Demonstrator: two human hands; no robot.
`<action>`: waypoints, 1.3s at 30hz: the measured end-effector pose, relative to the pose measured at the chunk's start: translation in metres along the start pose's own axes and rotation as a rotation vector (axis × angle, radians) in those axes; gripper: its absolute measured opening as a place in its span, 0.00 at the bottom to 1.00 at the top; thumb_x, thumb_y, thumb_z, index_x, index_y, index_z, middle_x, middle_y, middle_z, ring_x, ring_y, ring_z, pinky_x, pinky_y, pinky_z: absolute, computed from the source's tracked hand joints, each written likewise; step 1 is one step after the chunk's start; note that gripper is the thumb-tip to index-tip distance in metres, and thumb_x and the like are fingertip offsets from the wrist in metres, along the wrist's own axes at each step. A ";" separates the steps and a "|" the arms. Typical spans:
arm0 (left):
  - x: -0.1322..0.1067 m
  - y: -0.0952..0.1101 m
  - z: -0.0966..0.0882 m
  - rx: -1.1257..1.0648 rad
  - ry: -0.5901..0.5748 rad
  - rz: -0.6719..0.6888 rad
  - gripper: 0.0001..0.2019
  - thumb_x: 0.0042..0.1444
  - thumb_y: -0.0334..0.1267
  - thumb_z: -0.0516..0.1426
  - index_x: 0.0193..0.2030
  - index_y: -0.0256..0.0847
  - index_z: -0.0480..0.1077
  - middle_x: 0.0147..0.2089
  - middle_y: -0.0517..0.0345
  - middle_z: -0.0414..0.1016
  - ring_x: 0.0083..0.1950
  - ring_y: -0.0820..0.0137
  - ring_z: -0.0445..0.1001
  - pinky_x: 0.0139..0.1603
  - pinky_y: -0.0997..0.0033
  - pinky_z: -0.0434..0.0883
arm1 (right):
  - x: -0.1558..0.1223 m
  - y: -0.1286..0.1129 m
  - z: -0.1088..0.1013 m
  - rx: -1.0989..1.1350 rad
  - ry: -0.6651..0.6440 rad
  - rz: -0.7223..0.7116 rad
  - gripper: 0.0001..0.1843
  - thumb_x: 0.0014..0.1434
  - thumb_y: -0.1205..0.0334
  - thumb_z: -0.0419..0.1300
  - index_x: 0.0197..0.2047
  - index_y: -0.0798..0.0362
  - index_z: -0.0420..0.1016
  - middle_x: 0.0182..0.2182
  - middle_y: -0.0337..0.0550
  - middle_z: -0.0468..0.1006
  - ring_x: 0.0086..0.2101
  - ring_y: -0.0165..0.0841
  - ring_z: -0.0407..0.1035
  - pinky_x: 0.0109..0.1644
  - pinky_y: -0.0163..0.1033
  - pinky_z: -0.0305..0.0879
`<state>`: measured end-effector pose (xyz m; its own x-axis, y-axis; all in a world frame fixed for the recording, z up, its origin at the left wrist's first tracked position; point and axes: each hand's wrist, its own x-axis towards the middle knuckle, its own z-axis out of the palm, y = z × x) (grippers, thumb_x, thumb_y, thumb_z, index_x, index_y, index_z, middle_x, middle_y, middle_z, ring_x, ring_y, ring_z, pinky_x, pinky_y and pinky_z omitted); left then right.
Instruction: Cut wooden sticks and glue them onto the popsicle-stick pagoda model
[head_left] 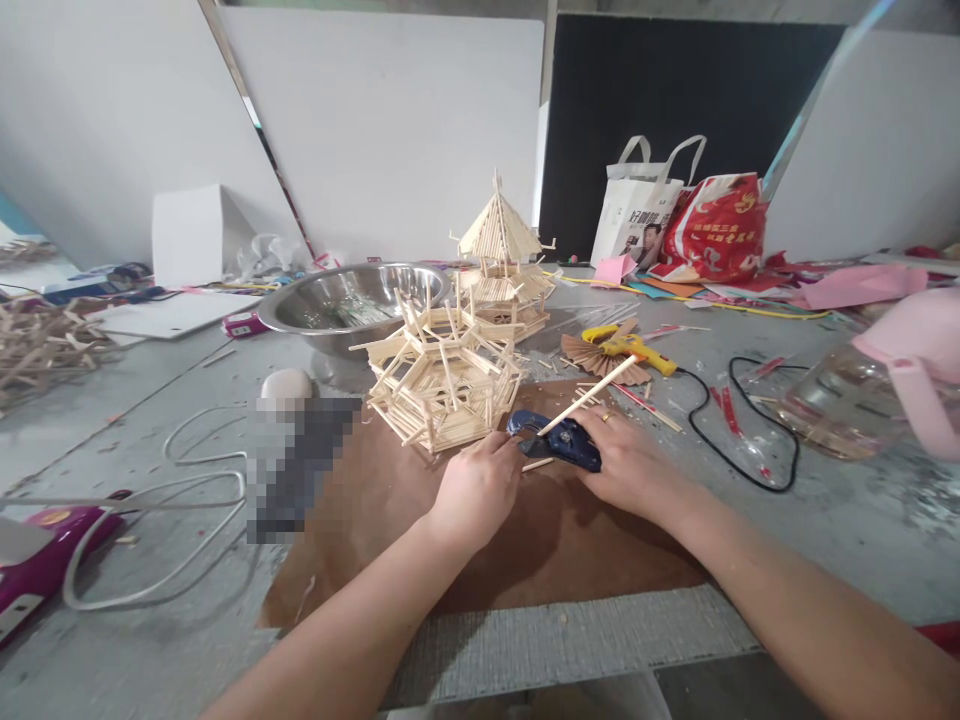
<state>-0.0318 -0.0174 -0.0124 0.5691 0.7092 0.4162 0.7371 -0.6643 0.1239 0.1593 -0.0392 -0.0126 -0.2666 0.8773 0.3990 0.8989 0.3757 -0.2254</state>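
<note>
My right hand (626, 455) is closed around the dark blue handle of a hand cutter (574, 445), over the brown sheet. A thin wooden stick (592, 393) slants across the cutter's jaws, its free end pointing up and right. At its lower end, the fingers of my left hand (476, 490) are pinched together, in line with the stick; their exact hold is partly hidden. Just beyond my left hand stands an open, many-sided frame (442, 380) built of wooden sticks. Behind it is a stick-built pavilion (499, 240) with a pointed roof.
A steel bowl (300, 305) stands at the back left. Right of the frame lie a yellow glue gun (637, 350) with a black cord and a folding fan (600, 360). A pink-lidded clear jug (825, 405) is far right. A white cable (240, 480) loops at left beside a purple power strip (56, 550).
</note>
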 end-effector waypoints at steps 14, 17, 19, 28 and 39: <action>0.000 0.001 -0.001 -0.035 0.015 -0.014 0.09 0.53 0.30 0.46 0.29 0.37 0.67 0.29 0.55 0.69 0.28 0.72 0.69 0.28 0.75 0.66 | -0.002 -0.002 0.000 -0.054 -0.030 0.082 0.17 0.45 0.67 0.53 0.42 0.51 0.64 0.35 0.43 0.71 0.37 0.35 0.65 0.39 0.38 0.59; 0.000 0.001 -0.001 -0.058 0.000 -0.025 0.10 0.54 0.31 0.46 0.31 0.37 0.67 0.30 0.55 0.70 0.30 0.72 0.69 0.30 0.74 0.66 | -0.001 0.000 0.000 -0.067 -0.045 0.079 0.16 0.49 0.55 0.53 0.41 0.51 0.66 0.36 0.44 0.72 0.36 0.36 0.67 0.39 0.38 0.59; 0.001 0.002 -0.001 -0.079 -0.019 -0.047 0.11 0.55 0.33 0.45 0.31 0.37 0.67 0.31 0.54 0.70 0.32 0.71 0.70 0.32 0.74 0.66 | 0.000 0.002 -0.001 -0.056 -0.089 0.068 0.22 0.49 0.45 0.51 0.41 0.52 0.66 0.36 0.45 0.73 0.37 0.37 0.67 0.39 0.39 0.60; 0.005 0.000 0.005 -0.151 -0.126 -0.147 0.12 0.54 0.35 0.46 0.26 0.37 0.67 0.29 0.56 0.70 0.31 0.71 0.69 0.33 0.74 0.64 | 0.009 0.000 -0.018 -0.041 -0.332 0.175 0.34 0.52 0.37 0.34 0.35 0.55 0.68 0.32 0.50 0.74 0.34 0.40 0.68 0.32 0.37 0.57; 0.008 -0.002 0.006 -0.103 -0.257 -0.176 0.13 0.56 0.37 0.44 0.31 0.38 0.67 0.33 0.54 0.70 0.35 0.70 0.69 0.36 0.74 0.63 | 0.022 0.024 -0.020 0.137 -0.658 0.502 0.41 0.50 0.35 0.27 0.25 0.57 0.69 0.20 0.50 0.73 0.23 0.35 0.69 0.33 0.38 0.61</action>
<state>-0.0269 -0.0088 -0.0147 0.5189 0.8432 0.1407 0.7993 -0.5369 0.2699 0.1825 -0.0172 0.0087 -0.0326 0.9292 -0.3682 0.9263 -0.1103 -0.3604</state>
